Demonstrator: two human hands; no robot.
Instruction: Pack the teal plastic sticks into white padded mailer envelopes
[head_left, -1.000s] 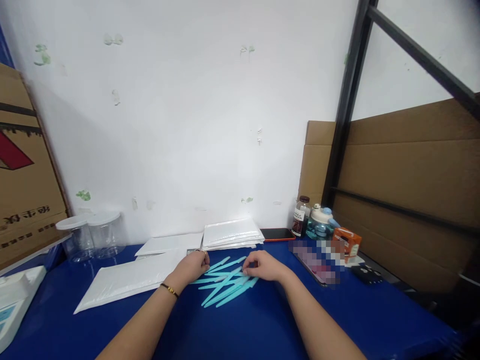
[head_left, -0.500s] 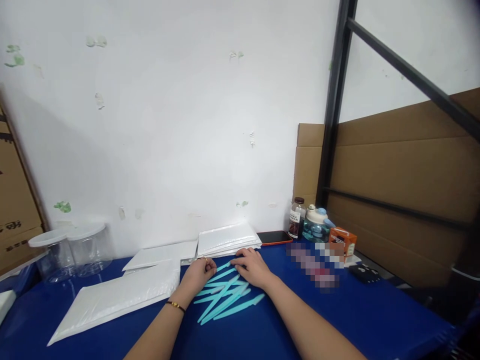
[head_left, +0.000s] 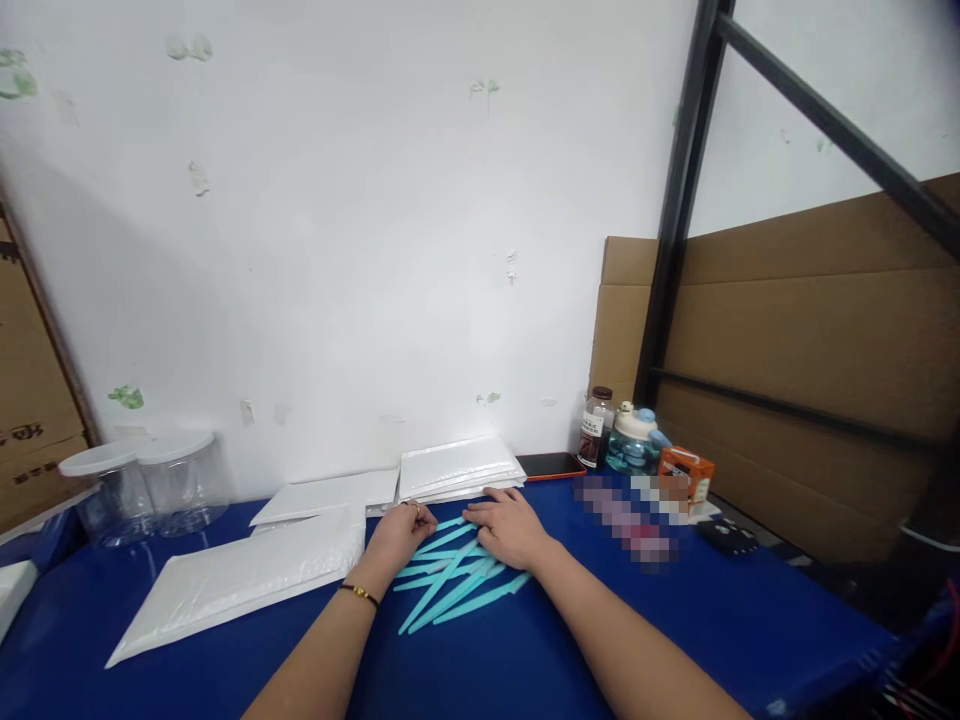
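Several turquoise eyebrow razors [head_left: 457, 590] lie in a loose, crossing pile on the blue tabletop. At the far side of the pile, my left hand [head_left: 405, 533] is closed in a pinch at the left end of the farthest razor [head_left: 450, 523]. My right hand [head_left: 506, 525] lies over the pile's right side, palm down with fingers stretched. Its fingertips rest by that same razor's right end and partly cover other razors.
White padded mailers [head_left: 247, 580] lie left of and behind my hands, some in a stack [head_left: 457, 465]. A phone [head_left: 551, 466], a brown-capped bottle [head_left: 596, 428], a water bottle [head_left: 634, 440] and an orange box [head_left: 686, 478] stand back right. Clear lidded jars [head_left: 184, 490] are at left.
The view has shifted slightly, so the whole scene sits a little higher. Both hands stay at the far side of the razor pile with almost the same pose.
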